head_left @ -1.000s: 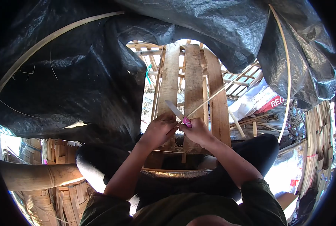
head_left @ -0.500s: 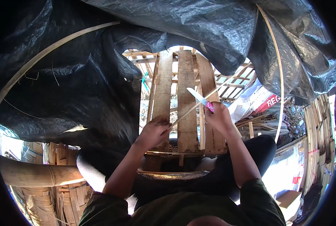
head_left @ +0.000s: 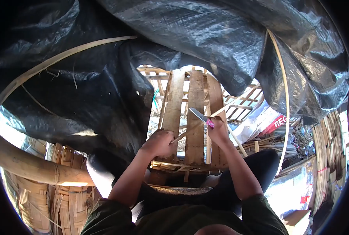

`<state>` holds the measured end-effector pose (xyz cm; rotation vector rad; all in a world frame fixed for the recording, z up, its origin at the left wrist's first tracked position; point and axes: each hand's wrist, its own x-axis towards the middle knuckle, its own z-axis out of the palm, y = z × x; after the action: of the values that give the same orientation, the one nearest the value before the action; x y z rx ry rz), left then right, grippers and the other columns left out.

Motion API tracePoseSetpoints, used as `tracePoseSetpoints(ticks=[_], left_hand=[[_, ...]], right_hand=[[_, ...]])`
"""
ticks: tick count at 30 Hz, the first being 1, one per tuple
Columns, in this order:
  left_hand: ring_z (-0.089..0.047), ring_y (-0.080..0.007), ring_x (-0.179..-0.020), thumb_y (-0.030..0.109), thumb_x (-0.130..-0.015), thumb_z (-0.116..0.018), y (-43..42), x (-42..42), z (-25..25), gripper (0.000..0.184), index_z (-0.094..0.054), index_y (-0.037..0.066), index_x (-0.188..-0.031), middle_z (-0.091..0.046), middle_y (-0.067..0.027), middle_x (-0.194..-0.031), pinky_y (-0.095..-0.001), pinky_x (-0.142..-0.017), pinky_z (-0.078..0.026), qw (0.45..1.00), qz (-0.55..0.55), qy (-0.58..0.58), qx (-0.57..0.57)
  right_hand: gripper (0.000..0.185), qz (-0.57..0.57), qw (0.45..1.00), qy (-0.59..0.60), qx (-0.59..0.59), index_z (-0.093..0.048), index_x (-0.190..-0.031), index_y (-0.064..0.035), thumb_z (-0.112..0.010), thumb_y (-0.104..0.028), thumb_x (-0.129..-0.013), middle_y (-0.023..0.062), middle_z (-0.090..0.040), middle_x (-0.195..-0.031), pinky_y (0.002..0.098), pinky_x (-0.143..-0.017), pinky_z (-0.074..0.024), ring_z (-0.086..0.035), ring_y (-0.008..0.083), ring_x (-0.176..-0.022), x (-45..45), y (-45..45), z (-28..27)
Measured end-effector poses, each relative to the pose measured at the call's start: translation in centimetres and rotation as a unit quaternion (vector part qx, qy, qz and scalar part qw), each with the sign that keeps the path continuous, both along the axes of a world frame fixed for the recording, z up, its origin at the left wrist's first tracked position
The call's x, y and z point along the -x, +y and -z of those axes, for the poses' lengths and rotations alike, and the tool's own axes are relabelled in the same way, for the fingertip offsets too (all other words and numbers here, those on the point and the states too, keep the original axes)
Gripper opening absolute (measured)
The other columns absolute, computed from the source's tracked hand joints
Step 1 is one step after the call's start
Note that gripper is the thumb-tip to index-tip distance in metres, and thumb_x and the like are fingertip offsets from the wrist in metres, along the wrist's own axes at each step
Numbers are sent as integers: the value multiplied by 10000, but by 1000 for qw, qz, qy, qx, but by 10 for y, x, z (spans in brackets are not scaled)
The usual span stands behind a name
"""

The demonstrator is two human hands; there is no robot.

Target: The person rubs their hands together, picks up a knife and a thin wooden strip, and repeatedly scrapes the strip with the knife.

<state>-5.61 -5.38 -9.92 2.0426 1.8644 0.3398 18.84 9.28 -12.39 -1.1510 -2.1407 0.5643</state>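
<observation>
Nearest, the person's bent legs (head_left: 262, 162) lie to either side, and just beyond them the left hand (head_left: 161, 143), a little blurred, has its fingers curled round the near end of a thin pale strip (head_left: 180, 137); that grip is narrow, with the strip coming out on its right side. The strip's long axis slants from this near-left end away to the far right, running past the right hand (head_left: 218, 129), which sits farther out and apart from the left. The right hand's grip is wrapped about the pink handle of a knife (head_left: 199, 115); whether any of its fingers also press on the strip cannot be told. The blade points away and to the left, so its axis runs crosswise to the strip's, the two lines meeting close to the handle. The left hand is thus nearer the strip's near end, the right hand nearer the stretch that reaches outward. Beneath and beyond both hands, long wooden boards (head_left: 196, 92) run away from the person, with a printed sack (head_left: 256, 124) off to the right of them, and dark plastic sheeting (head_left: 205, 35) hangs across the far side.
</observation>
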Motion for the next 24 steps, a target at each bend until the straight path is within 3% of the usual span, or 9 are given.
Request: tracePoseSetpoints(ticks=[3,6,8,10,12,15,20,22,24], left_hand=[[-660,-351,-928,47,-747,-700,-4,12,-6,135,-656,1,-866,-662,-155,-940,-432,-840,-521,999,27,-7,-44],[-658,-363,-936,82,-721,-733,-7,22,-1,203,-635,-8,-874,-659,-184,-924,-441,-820,-528,998,-6,55,-20],[-666,-363,-936,76,-710,-727,-8,26,-1,210,-628,-5,-877,-666,-180,-915,-441,-826,-540,998,-2,68,-11],[-674,-363,-936,71,-700,-721,-8,29,-2,219,-621,-1,-880,-674,-176,-906,-441,-833,-551,997,1,80,-7],[-683,-352,-946,88,-717,-699,-10,31,-8,226,-642,-1,-916,-676,-184,-974,-430,-841,-560,993,16,118,10],[-686,-343,-961,97,-730,-680,-11,28,-15,239,-658,4,-949,-667,-177,-1045,-431,-837,-568,984,-9,141,111],[-682,-355,-964,89,-714,-679,-10,26,-4,231,-643,23,-933,-654,-163,-1062,-450,-824,-571,994,-9,99,46],[-672,-374,-932,91,-712,-666,-10,20,-4,252,-605,54,-953,-647,-150,-1008,-476,-767,-555,998,-10,52,-43],[-669,-374,-930,89,-724,-663,-4,16,1,268,-589,59,-980,-648,-137,-993,-478,-767,-549,997,-13,57,-49]], right_hand=[[161,-13,1000,-19,-16,-687,-983,-22,-625,-32,-834,237,-675,-949,479,-761,-517,-649,431,-919,7,4,9],[197,-36,996,-6,-77,-698,-1005,-38,-623,-11,-825,229,-684,-942,477,-749,-528,-662,418,-888,21,-3,3],[209,39,996,-76,-25,-704,-1026,-72,-638,-36,-832,223,-688,-955,479,-760,-530,-664,415,-890,23,-17,-17],[167,11,998,-32,-52,-701,-1003,-103,-642,-81,-848,211,-688,-941,478,-765,-528,-665,406,-899,25,-2,1],[247,6,978,-205,42,-708,-1072,-172,-593,-109,-863,190,-697,-1043,499,-812,-539,-674,398,-920,31,-11,-29],[212,3,984,-178,7,-709,-1039,-177,-575,-131,-882,183,-704,-991,512,-788,-532,-671,407,-916,32,3,16],[57,-22,994,-97,-42,-656,-867,-101,-600,-109,-861,196,-677,-888,523,-716,-512,-648,437,-855,44,8,23],[70,-22,993,-114,-25,-674,-894,-109,-609,-115,-868,192,-679,-898,519,-721,-518,-653,432,-864,49,2,8],[92,-20,996,-81,-28,-698,-926,-122,-623,-135,-874,188,-683,-915,514,-730,-523,-658,422,-872,48,3,12]])
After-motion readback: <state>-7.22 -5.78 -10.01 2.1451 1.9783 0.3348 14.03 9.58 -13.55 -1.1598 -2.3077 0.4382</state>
